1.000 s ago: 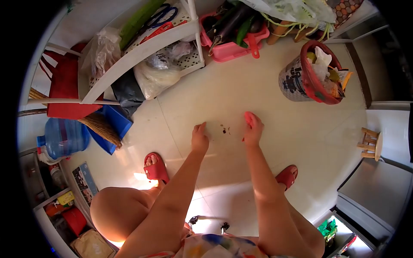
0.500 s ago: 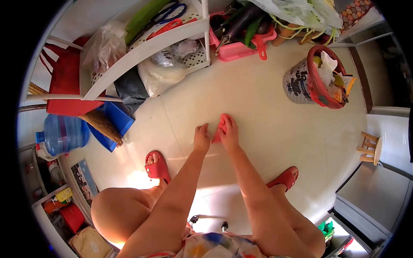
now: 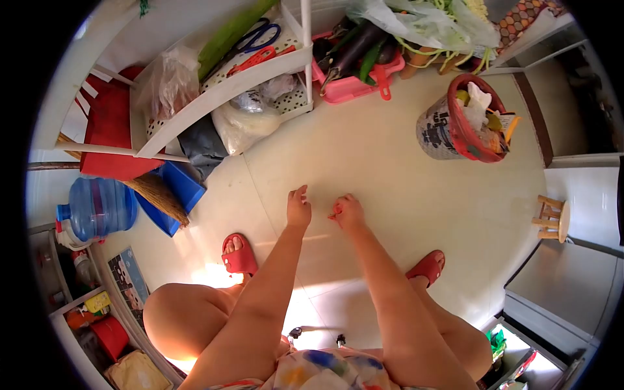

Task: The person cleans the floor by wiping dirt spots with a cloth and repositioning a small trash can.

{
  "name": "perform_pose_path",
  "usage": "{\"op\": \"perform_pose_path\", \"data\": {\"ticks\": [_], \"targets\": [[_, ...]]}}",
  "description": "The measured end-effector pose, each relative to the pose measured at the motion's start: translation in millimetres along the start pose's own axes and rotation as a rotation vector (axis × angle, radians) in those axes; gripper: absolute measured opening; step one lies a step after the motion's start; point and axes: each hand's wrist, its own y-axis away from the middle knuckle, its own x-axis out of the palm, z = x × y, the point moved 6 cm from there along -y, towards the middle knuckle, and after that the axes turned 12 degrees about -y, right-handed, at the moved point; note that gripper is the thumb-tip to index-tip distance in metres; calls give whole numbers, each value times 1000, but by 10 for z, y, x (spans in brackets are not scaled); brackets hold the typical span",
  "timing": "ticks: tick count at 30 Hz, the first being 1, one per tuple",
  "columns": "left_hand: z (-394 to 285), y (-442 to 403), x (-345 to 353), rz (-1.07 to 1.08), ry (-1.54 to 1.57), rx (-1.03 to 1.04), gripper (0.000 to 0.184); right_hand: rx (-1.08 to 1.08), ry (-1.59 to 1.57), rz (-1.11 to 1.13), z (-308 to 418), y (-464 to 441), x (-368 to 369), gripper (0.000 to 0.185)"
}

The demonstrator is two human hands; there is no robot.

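Observation:
Out over the floor, my right hand is closed around a crumpled red piece, soft and thin-looking. Only a small part of it shows at the fingers, and its kind cannot be made out. To its left, apart from it, my left hand holds nothing; its fingers are loosely bent with gaps between them. Both forearms reach forward between my knees. Below the hands, a red slipper is on each foot, the left one and the right one.
A lined trash bin stands ahead on the right. White shelving is at the upper left, beside a pink basket of eggplants and peppers. A blue dustpan, broom and water jug are left; a wooden stool is right.
The red piece hung spread out between my hands; now it is bunched up in my right hand. My left hand has let go and moved slightly left, and its fingers have loosened.

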Motion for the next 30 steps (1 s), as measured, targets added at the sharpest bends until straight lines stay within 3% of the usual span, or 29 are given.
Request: {"op": "perform_pose_path", "data": {"ticks": [2, 3, 5, 8, 11, 12, 14, 16, 20, 23, 25, 30], "targets": [[-236, -23, -14, 15, 14, 7, 49, 427, -863, 124, -235, 34, -140, 19], [-365, -60, -18, 21, 13, 16, 49, 399, -912, 93, -123, 81, -355, 18], [-654, -119, 17, 32, 32, 36, 49, 328, -1003, 23, 212, 229, -874, 18], [-1267, -165, 193, 53, 112, 102, 48, 43, -1290, -42, 400, 236, -1572, 19], [-1909, -178, 397, 76, 220, 204, 48, -343, -1491, 202, 831, 330, -2478, 23], [-2125, -165, 479, 82, 262, 235, 48, -297, -1337, 69, 820, 314, -2818, 26], [-2532, -124, 608, 92, 309, 300, 48, -439, -1280, -416, 1312, 569, -3471, 30], [-2906, -81, 662, 96, 322, 368, 47, -537, -1020, -660, 1415, 560, -4056, 30], [-3292, -59, 740, 133, 305, 370, 45, -732, -12, -930, 2016, 717, -4610, 42], [-3271, -74, 799, 118, 266, 374, 45, -797, 77, -723, 1538, 154, -4781, 35], [-3228, -139, 795, 116, 241, 362, 45, -738, 10, -823, 1734, 260, -4841, 40], [-3150, -162, 729, 147, 203, 309, 43, -813, 99, -798, 1583, 212, -4825, 49]]}}
